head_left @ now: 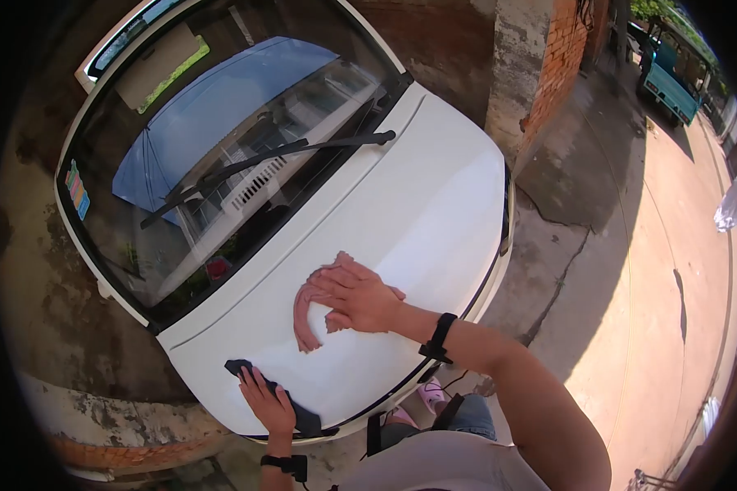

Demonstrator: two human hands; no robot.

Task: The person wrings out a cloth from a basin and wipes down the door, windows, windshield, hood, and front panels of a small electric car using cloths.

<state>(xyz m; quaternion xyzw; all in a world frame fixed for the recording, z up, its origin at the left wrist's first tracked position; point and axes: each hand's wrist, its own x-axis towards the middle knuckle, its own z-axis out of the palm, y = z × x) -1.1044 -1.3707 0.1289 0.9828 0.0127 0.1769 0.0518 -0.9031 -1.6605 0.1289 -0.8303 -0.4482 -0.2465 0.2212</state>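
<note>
My right hand [360, 299] presses a reddish-brown cloth [305, 319] against the white car hood [434, 221]. The cloth is bunched into a curve, its ends showing past my fingers and part of it hidden under my palm. Lower down, near the hood's front left, my left hand [268, 405] lies flat with fingers spread over a dark cloth [305, 419]. Black bands circle both wrists.
Beyond the hood rises the windshield [237, 139], with wipers [336, 143] along its base. A brick pillar [540, 82] stands at the car's far right. A teal cargo vehicle [671, 86] is parked on the sunlit concrete [655, 327].
</note>
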